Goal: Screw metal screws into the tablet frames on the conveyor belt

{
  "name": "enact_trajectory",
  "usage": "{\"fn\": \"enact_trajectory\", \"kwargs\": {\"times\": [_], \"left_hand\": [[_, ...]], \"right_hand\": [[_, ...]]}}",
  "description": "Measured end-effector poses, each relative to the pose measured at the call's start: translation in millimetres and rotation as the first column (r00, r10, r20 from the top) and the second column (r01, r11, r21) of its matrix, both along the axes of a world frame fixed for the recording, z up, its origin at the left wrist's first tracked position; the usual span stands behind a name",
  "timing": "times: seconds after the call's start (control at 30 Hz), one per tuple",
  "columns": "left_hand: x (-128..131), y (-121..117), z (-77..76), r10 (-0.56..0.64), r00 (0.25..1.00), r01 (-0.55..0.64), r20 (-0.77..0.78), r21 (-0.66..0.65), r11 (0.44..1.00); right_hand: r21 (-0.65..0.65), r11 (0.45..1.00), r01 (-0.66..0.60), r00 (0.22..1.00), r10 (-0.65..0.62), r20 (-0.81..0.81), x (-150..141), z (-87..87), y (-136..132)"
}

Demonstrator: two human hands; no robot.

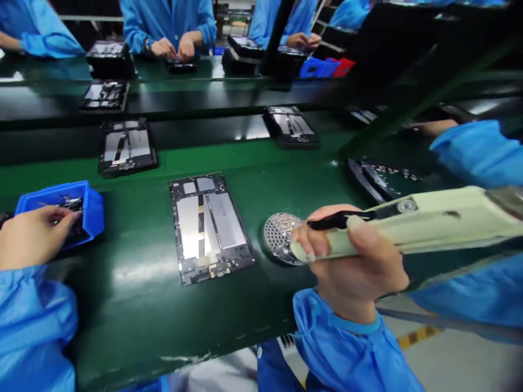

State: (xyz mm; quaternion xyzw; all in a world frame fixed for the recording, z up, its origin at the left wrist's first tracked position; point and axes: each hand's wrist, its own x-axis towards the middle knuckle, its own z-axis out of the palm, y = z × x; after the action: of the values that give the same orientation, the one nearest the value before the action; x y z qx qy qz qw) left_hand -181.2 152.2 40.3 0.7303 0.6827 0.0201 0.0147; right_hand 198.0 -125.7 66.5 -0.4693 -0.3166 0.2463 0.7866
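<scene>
My right hand [354,261] is wrapped around a cream electric screwdriver [412,220], its tip down at a round perforated metal screw tray [278,234]. My left hand [35,235] reaches into a blue parts bin [87,209] at the left, fingers bent over small metal pieces; whether it holds one is hidden. Between my hands an opened tablet chassis [209,226] lies flat on the green belt [134,294], silver plates facing up. Both my sleeves are blue.
More opened chassis lie farther along the belt [126,146] [292,125] [104,95]. People in blue coats work across the line; one pair of hands [175,48] handles a device. Another person's blue sleeve [478,149] is at the right beside a dark tray [379,177].
</scene>
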Motion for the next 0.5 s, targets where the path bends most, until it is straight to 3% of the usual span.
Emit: {"fn": "enact_trajectory", "kwargs": {"times": [0.1,0.23,0.33,0.5], "left_hand": [[20,-16,8.7,0.068,0.994,-0.069,0.082,0.016,0.997],[26,-28,9.3,0.100,0.962,-0.147,0.255,0.172,0.974],[25,-32,8.7,0.090,0.933,-0.190,0.347,0.267,0.945],[42,-47,16.9,-0.050,0.857,-0.134,0.514,0.315,0.940]], "right_hand": [[-0.059,0.990,-0.132,0.991,0.130,-0.033,-38,6.5,15],[-0.138,0.969,-0.203,0.979,0.204,-0.010,-71,-6.6,31],[-0.163,0.961,-0.223,0.974,0.226,0.001,-75,-16.1,35],[-0.164,0.955,-0.248,0.967,0.254,0.014,-71,-16.4,36]]}}
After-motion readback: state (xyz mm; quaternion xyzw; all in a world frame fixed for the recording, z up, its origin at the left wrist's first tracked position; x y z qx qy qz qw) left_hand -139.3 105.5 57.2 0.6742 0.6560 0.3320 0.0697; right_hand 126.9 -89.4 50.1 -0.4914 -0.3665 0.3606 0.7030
